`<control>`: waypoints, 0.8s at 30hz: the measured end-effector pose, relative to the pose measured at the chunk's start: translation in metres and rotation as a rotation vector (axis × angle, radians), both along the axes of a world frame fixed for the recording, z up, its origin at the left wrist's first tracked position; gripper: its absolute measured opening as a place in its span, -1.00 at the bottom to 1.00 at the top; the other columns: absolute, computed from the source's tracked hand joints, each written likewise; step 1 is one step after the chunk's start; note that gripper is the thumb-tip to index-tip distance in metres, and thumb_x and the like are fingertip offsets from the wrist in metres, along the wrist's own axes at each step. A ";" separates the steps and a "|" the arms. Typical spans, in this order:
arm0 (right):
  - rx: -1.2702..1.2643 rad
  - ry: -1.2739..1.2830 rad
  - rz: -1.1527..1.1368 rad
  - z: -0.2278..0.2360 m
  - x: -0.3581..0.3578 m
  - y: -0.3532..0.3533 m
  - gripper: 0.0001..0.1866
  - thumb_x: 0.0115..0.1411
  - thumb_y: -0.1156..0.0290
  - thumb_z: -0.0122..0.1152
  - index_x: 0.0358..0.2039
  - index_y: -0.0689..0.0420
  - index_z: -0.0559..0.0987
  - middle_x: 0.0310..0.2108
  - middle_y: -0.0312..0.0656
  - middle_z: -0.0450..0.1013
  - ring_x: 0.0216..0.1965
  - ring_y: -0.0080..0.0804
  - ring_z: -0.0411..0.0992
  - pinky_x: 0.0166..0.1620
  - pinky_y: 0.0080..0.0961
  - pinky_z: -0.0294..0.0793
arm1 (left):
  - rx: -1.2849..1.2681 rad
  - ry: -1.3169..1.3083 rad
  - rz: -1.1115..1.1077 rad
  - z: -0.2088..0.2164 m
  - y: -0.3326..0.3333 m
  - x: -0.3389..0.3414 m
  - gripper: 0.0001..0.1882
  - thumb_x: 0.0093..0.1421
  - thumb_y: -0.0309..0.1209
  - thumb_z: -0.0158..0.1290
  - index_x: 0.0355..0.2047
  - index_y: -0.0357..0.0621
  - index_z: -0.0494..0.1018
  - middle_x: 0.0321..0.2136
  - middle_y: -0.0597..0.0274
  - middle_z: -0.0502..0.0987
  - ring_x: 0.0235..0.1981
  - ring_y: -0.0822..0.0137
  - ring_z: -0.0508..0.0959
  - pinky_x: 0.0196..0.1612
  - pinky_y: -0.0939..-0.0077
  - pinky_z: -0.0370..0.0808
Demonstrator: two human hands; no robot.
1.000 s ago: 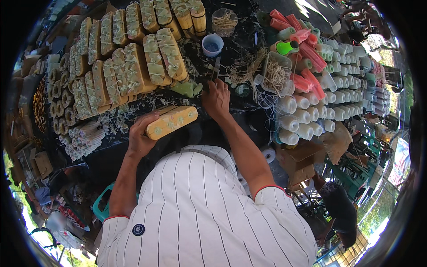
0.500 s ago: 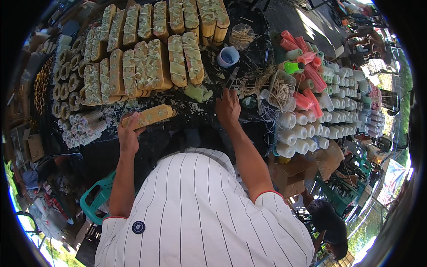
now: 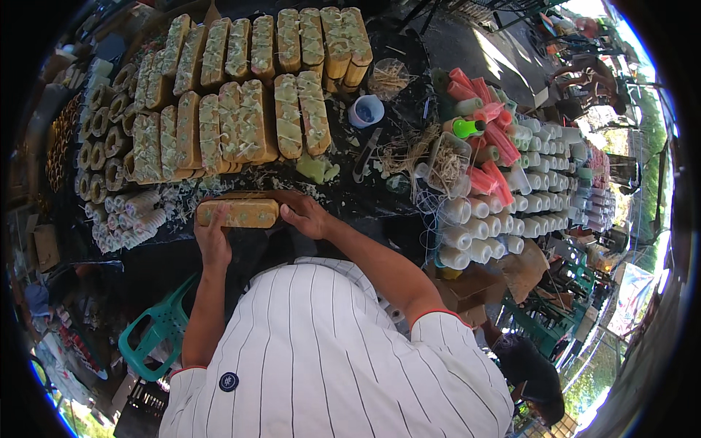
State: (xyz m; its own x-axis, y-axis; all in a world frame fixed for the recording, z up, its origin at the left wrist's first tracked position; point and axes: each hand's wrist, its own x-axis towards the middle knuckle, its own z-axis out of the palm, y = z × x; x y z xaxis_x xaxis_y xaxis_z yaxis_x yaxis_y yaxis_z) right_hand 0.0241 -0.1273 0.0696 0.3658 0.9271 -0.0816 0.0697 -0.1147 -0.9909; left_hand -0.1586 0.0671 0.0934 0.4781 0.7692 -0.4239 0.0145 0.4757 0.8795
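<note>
A tan oblong block (image 3: 252,214) with rounded ends and a few pale green specks lies level between my hands, close to the front of the table. My left hand (image 3: 213,239) grips its left end, thumb across the face. The fingers of my right hand (image 3: 309,219) curl behind its right end, partly hidden, with the thumb beside that end. A knife (image 3: 366,155) rests on the dark table cover, beyond my right hand. Left of the knife is a lump of pale green putty-like material (image 3: 314,168). Two rows of similar blocks (image 3: 252,120) stand beyond, their tops smeared with green.
A white cup (image 3: 366,111) of bluish contents and a tub of small sticks (image 3: 389,77) stand past the knife. A stick-filled container (image 3: 448,164), pink rolls (image 3: 500,139) and many white rolls (image 3: 478,230) crowd the right. Paper-like tubes (image 3: 135,219) are stacked left. A green chair (image 3: 157,328) stands lower left.
My right hand has let go of the knife, which now lies on the table, and has come left to the block. The block is turned level and nearer my body.
</note>
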 end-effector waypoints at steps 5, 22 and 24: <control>-0.306 0.156 0.091 -0.038 0.014 0.004 -0.10 0.51 -0.36 -0.33 0.39 0.22 0.41 0.27 0.11 0.46 0.31 -0.08 0.40 0.36 -0.24 0.32 | -0.132 0.057 0.054 0.025 -0.021 0.020 -0.48 0.30 -0.31 0.33 0.19 -0.09 0.40 -0.06 0.20 0.56 -0.08 0.27 0.66 -0.16 0.31 0.73; -0.646 0.203 0.582 0.030 0.020 0.087 -0.09 0.48 -0.41 -0.27 0.39 0.18 0.42 0.24 -0.12 0.47 0.19 -0.38 0.36 0.30 -0.42 0.32 | -0.117 -0.078 -0.015 0.023 -0.019 -0.013 -0.29 0.22 -0.28 0.44 0.25 -0.15 0.31 -0.12 0.26 0.59 -0.16 0.48 0.64 -0.18 0.55 0.65; -0.539 0.200 0.494 0.044 0.011 0.104 -0.14 0.50 -0.37 -0.25 0.42 0.14 0.40 0.24 -0.15 0.46 0.19 -0.41 0.37 0.29 -0.42 0.35 | -0.050 -0.143 -0.010 0.016 -0.018 -0.011 -0.24 0.19 -0.24 0.47 0.25 -0.27 0.33 -0.12 0.22 0.60 -0.14 0.47 0.64 -0.09 0.52 0.62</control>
State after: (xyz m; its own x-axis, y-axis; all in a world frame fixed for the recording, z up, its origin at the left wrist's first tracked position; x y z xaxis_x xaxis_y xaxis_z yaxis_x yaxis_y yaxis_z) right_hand 0.0347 -0.0235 0.1137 -0.1516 0.7922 -0.5911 0.0632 -0.5890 -0.8057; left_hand -0.1694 0.0488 0.1091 0.5439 0.7439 -0.3882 -0.1043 0.5190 0.8484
